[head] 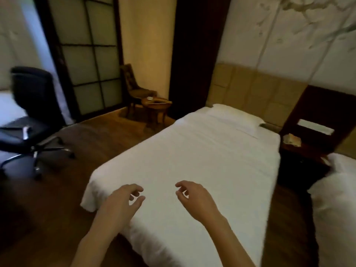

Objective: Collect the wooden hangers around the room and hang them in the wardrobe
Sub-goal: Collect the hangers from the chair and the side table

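1. Task item location: no wooden hanger can be identified with certainty in the head view. The bed (192,160) ahead of both hands carries only white bedding and a pillow (233,118); no hanger lies on it.
2. Candidate location: a dark, flat object rests on the small round side table (156,105), well ahead of the hands and to their left, beside the upholstered chair (138,87). It is too small and blurred to tell whether it is a hanger, so its long axis cannot be read.
3. Second candidate: a pale object lies on the seat of the black office chair (32,120), far to the left of the left hand. Its identity cannot be determined.
4. Nearer hand: both candidates lie on the left side, so the left hand is judged the nearer one.
5. Left hand (123,199): raised over the foot corner of the bed, fingers loosely curled and half open, holding nothing, touching nothing visible.
6. Right hand (194,197): raised over the bedding, just beside the left hand, fingers likewise curled and half open, empty.
7. The wardrobe is not identifiable in this view.
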Demonstrator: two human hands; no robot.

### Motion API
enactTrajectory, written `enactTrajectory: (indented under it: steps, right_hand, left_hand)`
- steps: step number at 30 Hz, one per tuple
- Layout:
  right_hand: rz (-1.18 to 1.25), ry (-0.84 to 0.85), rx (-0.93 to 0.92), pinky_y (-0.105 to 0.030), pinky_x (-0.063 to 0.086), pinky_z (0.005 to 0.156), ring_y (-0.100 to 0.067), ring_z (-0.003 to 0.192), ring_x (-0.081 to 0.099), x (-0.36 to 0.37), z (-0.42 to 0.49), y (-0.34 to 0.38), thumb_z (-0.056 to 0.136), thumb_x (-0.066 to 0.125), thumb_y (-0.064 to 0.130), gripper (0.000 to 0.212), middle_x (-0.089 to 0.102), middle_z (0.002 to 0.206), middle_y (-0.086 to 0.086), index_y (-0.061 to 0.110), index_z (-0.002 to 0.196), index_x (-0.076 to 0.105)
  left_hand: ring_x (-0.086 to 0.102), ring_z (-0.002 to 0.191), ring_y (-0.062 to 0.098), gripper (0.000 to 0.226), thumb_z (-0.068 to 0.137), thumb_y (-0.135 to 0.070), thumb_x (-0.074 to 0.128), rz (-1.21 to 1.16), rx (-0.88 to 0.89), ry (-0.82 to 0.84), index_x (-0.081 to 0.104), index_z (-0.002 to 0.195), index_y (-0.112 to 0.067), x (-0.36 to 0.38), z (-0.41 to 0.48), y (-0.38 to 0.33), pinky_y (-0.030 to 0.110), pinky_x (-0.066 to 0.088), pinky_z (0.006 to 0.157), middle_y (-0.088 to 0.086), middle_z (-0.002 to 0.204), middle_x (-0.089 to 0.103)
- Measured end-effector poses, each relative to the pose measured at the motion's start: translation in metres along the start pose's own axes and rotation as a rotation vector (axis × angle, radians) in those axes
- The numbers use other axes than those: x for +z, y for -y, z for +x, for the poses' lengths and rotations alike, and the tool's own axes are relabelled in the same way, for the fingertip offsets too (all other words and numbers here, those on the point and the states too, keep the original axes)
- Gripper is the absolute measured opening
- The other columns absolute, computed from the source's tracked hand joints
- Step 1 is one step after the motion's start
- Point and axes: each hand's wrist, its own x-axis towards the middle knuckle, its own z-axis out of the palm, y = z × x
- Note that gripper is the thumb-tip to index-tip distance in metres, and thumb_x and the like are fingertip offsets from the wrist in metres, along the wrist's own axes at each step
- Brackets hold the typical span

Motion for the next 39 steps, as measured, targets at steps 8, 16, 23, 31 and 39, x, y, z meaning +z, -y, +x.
enactTrajectory:
  steps: [8, 16, 23, 31, 39]
  right_hand:
    - [0.018, 0.199, -0.32, -0.019, 0.049, 0.084, -0.002, 0.095, 0.058, 0.116, 0.187, 0.17, 0.094, 0.049, 0.039, 0.03, 0.064, 0.109, 0.015, 0.032, 0.122, 0.058]
    - [0.085, 0.436, -0.617, -0.01, 0.044, 0.083, -0.003, 0.103, 0.06, 0.226, 0.316, 0.348, 0.094, 0.053, 0.035, 0.03, 0.063, 0.12, 0.011, 0.031, 0.123, 0.058]
    - [0.052, 0.57, -0.711, -0.016, 0.05, 0.083, 0.001, 0.098, 0.059, 0.33, 0.417, 0.462, 0.094, 0.053, 0.036, 0.03, 0.064, 0.118, 0.011, 0.032, 0.124, 0.056]
    - [0.007, 0.557, -0.652, -0.016, 0.047, 0.071, 0.002, 0.092, 0.057, 0.393, 0.566, 0.595, 0.095, 0.049, 0.037, 0.033, 0.06, 0.116, 0.012, 0.032, 0.128, 0.051]
    - [-0.025, 0.531, -0.565, -0.02, 0.051, 0.077, 0.001, 0.095, 0.057, 0.477, 0.733, 0.694, 0.095, 0.049, 0.036, 0.033, 0.059, 0.118, 0.012, 0.032, 0.127, 0.052]
  left_hand:
    - [0.058, 0.093, 0.002, 0.02, 0.092, -0.036, 0.056, 0.029, -0.349, -0.283, 0.061, 0.111, -0.034, -0.144, 0.056, 0.162, 0.021, 0.049, 0.082, -0.014, 0.103, 0.063]
    - [0.053, 0.086, -0.008, 0.025, 0.09, -0.037, 0.058, 0.118, -0.562, -0.517, 0.06, 0.115, -0.034, -0.25, 0.096, 0.287, 0.006, 0.038, 0.067, -0.022, 0.097, 0.055]
    - [0.056, 0.096, -0.004, 0.029, 0.091, -0.038, 0.056, 0.114, -0.679, -0.548, 0.058, 0.12, -0.033, -0.313, 0.166, 0.412, 0.01, 0.043, 0.074, -0.017, 0.108, 0.06]
    - [0.058, 0.096, 0.0, 0.03, 0.091, -0.035, 0.058, 0.056, -0.588, -0.465, 0.059, 0.121, -0.03, -0.461, 0.323, 0.557, 0.015, 0.047, 0.078, -0.013, 0.109, 0.062]
    - [0.057, 0.094, 0.0, 0.029, 0.091, -0.035, 0.057, 0.124, -0.466, -0.324, 0.058, 0.12, -0.03, -0.549, 0.512, 0.675, 0.013, 0.043, 0.076, -0.011, 0.111, 0.061]
